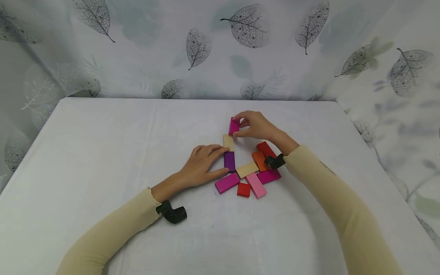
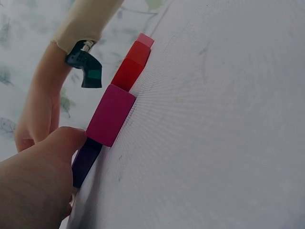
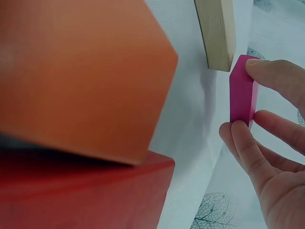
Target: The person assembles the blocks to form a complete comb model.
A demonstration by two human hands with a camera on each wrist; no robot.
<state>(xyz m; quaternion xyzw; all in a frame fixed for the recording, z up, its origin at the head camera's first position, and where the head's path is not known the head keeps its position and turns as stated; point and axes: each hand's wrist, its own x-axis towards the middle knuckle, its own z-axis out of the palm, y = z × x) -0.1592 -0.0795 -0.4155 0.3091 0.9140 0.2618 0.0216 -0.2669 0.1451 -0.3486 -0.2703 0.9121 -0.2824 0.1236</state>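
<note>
With its thumb and fingers, my right hand [image 1: 256, 125] pinches a magenta block [image 1: 235, 126] at the far end of a row of blocks. In the right wrist view the fingers grip that magenta block [image 3: 243, 90] beside the end of a beige wooden block [image 3: 217, 38]. The row continues toward me with the beige block [image 1: 228, 141] and a purple block [image 1: 229, 162]. My left hand [image 1: 203, 164] lies at the row's left side, fingers extended. Its index fingertip is at the beige-purple joint, its thumb tip at the purple block's near end, beside another magenta block [image 1: 227, 183].
Right of the purple block, a second beige block [image 1: 247, 169], a pink block [image 1: 256, 185], a small red block [image 1: 243, 190], a magenta block [image 1: 269, 176], an orange block [image 1: 260, 161] and a long red block [image 1: 266, 149] lie clustered on the white-covered table [image 1: 103, 152].
</note>
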